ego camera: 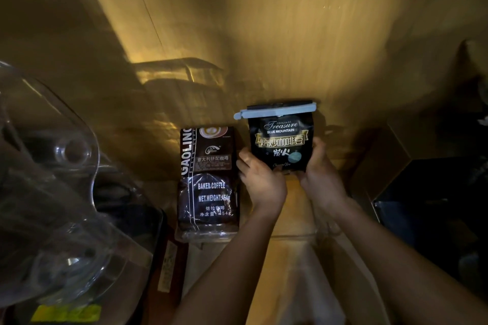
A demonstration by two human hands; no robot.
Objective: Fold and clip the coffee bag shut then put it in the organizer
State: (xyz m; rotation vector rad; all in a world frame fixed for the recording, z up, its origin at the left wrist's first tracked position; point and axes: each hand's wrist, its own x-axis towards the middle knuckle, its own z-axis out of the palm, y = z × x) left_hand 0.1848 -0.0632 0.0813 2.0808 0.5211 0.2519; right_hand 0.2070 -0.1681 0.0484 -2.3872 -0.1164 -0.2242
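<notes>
A black coffee bag [281, 140] with gold lettering stands upright in the middle of the view. Its top is folded over and held by a pale blue clip [274, 111] that runs across it. My left hand [260, 179] grips the bag's lower left side and my right hand [320, 174] grips its lower right side. The bag sits over a clear plastic organizer [295, 233], whose front rim shows faintly below my hands. Whether the bag rests on the organizer's floor I cannot tell.
A dark brown coffee bag [208, 182] stands in the organizer just left of my hands. Clear glassware [52, 192] fills the left foreground. A wooden wall [264, 34] rises behind. Dark objects [435, 206] lie on the right.
</notes>
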